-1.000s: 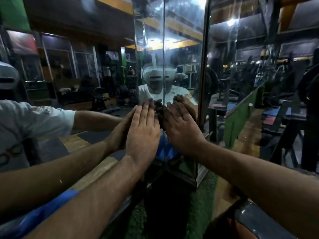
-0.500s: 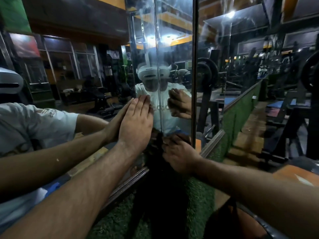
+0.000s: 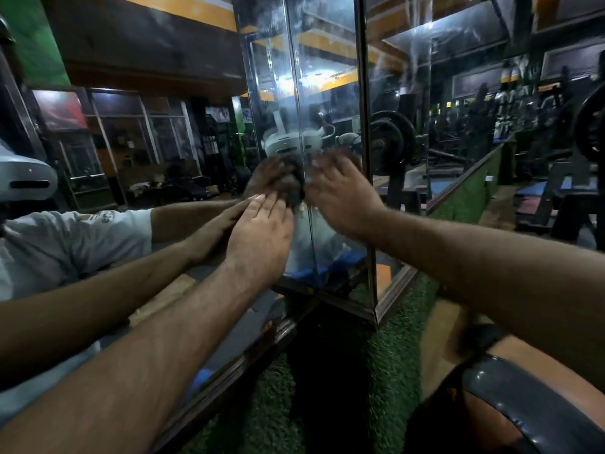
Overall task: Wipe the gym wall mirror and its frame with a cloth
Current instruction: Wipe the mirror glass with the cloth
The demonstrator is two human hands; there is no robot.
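Head view, only one supplied.

A mirrored corner is faced; the vertical seam (image 3: 302, 158) where two mirror panels meet is taken as the landmark.

Left hand (image 3: 262, 234): laid flat against the mirror (image 3: 203, 132) just left of the seam, palm to glass. Its fingers (image 3: 266, 208) are pressed together and extended, tips pointing up. Nothing is seen held under it.

Right hand (image 3: 343, 194): raised just right of the seam, blurred by motion. Its fingers (image 3: 327, 165) appear loosely spread toward the glass; whether anything is pinched cannot be told.

Cloth (image 3: 293, 191): a dark bunched mass is seen at the seam, between the two hands and touching the glass. It is judged to be the cloth, though blur and reflection make its outline uncertain, and which hand drives it cannot be told.

Frame (image 3: 393, 291): a dark moulded strip runs along the bottom of the panels, below the seam, above green turf (image 3: 389, 371). Streaks and haze are noted on the glass above the hands.

Step in hand, as judged: the glass near the seam is being wiped at chest level; the frame looks untouched.

Next move, as judged: the cloth would need to be carried up into the hazy area above, with firm flat pressure, then down to the bottom frame.
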